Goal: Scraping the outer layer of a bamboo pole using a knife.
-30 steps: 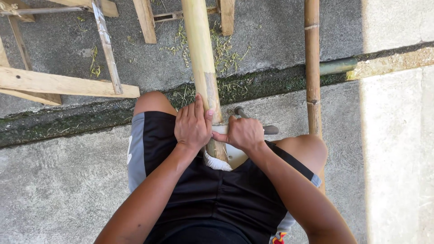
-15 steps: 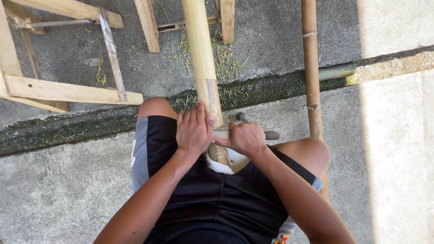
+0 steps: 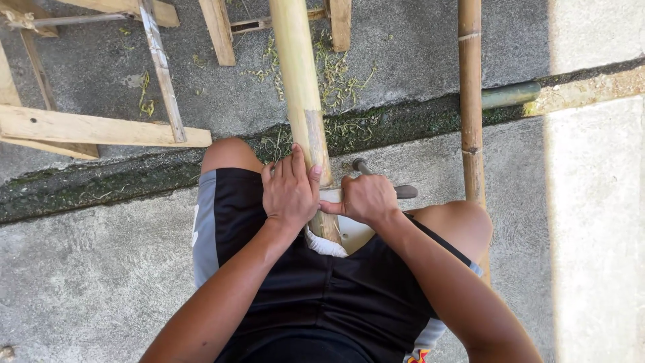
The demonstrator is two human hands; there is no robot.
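Observation:
A thick pale bamboo pole (image 3: 299,81) runs from the top of the view down between my knees. My left hand (image 3: 289,191) lies flat against its left side, fingers together and pressed on the stem. My right hand (image 3: 363,199) is closed around the dark handle of a knife (image 3: 400,191), its blade set against the pole just right of my left thumb. Part of the stem near my hands looks scraped and darker. I sit in black shorts (image 3: 316,289); a white cloth or seat edge shows under the pole.
A thinner brown bamboo pole (image 3: 470,101) stands right of my right knee. Wooden slats and a frame (image 3: 101,128) lie at the upper left. Green shavings are scattered on the concrete near a mossy gutter strip (image 3: 101,181). A green pipe (image 3: 510,95) lies at right.
The view has shifted slightly, with the wooden frame sliding right and down. Both hands stay on the pole in nearly the same place, and the knife hand has edged a little.

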